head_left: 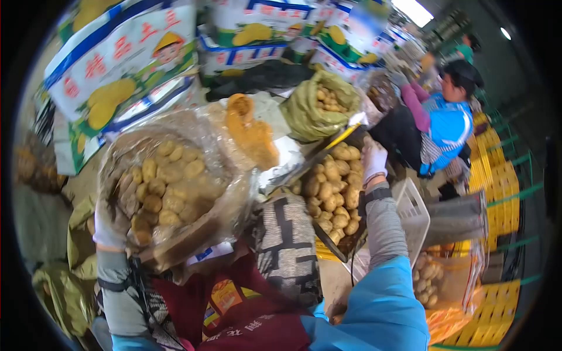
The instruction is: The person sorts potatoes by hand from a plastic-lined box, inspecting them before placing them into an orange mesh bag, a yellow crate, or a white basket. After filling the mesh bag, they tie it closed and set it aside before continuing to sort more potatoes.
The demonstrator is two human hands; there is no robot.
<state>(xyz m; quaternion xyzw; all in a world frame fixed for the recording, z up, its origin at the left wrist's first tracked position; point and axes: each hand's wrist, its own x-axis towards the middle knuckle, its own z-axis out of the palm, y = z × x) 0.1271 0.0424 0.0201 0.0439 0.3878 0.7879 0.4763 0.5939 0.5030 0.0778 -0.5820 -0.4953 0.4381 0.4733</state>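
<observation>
My left hand (109, 230), in a white glove, is against the left side of a carton (193, 253) lined with clear plastic; its fingers are mostly hidden by the liner. Yellowish potatoes (172, 202) lie inside, partly behind the shiny film. My right hand (374, 158), also gloved in white, is closed on the upper right rim of a dark crate (361, 231). That crate is tilted and full of potatoes (336, 187). A rolled patterned cloth (287, 245) lies between the two containers.
Printed potato sacks (126, 64) stand along the back. An open green sack (319, 108) of potatoes is beyond the crate. A white basket (413, 216) and an orange mesh bag (448, 322) are at right. A person in a blue vest (448, 126) sits nearby, before yellow pallets (503, 193).
</observation>
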